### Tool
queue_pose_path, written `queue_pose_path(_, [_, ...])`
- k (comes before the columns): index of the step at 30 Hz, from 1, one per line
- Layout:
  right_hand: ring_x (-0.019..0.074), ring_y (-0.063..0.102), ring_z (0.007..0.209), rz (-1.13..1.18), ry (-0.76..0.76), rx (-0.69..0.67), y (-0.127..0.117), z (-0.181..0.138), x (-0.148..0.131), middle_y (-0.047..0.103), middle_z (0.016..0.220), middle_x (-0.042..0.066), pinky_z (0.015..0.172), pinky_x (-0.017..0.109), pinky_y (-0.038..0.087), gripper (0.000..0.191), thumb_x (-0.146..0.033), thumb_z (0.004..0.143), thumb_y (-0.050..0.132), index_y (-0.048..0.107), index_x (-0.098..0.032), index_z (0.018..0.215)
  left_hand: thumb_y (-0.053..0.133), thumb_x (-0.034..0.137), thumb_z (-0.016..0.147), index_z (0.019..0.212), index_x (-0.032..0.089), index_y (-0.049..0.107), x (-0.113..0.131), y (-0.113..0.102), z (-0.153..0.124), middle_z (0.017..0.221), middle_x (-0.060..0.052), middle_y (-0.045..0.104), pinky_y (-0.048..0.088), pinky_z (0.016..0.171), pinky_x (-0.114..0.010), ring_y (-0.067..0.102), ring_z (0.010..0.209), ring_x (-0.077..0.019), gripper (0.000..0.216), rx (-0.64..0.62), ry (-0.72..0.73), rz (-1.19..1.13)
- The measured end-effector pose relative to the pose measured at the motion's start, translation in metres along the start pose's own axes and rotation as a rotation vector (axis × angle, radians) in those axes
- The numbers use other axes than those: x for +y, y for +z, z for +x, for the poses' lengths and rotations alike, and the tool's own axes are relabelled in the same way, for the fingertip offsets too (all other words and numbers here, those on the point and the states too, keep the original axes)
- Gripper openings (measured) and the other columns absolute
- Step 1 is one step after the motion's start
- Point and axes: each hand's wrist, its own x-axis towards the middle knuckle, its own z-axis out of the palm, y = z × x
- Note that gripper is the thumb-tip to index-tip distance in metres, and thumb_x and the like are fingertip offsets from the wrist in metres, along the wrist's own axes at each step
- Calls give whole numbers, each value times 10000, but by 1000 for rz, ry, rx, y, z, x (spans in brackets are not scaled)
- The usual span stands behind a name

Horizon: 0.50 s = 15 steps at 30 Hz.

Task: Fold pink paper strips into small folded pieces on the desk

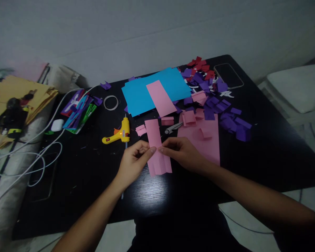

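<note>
A strip of pink paper (153,132) is held up over the black table, with fold creases across its lower part. My left hand (135,157) pinches its left edge between thumb and fingers. On the opposite edge, my right hand (182,152) grips the same strip, the two thumbs almost meeting. Just beyond the hands lie scissors (173,128) and small folded pink pieces (167,121). A yellow glue gun (118,133) rests left of the strip. Under the right wrist, a larger pink sheet (212,140) lies flat and is partly hidden.
Blue sheets (136,94) with a pink strip (161,98) on top lie at the back. Purple paper pieces (236,124) and red ones (199,64) are heaped at the right, near a phone (229,75). A tape ring (111,103), an earbud case (57,125) and white cables (44,150) sit left.
</note>
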Motion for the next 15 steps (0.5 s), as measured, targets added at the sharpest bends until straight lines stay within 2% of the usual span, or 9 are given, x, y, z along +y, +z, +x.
queue_pose_path(7, [180,697,833,73,-39,2,3,0,4,752,903,31,758,311,540,259,-422,830,816,734,-195,922,742,354,912,792,166,704,-1,0,0,627,26,638,441,526,-198,536,543,-91,226,13,14,13])
queue_pose_path(15, [157,678,748,-65,-83,66,3,-1,5,742,833,26,702,290,529,182,-357,886,751,716,-181,858,768,351,897,865,167,735,-9,-1,-2,714,0,705,487,585,-207,604,614,-104,190,38,71,108])
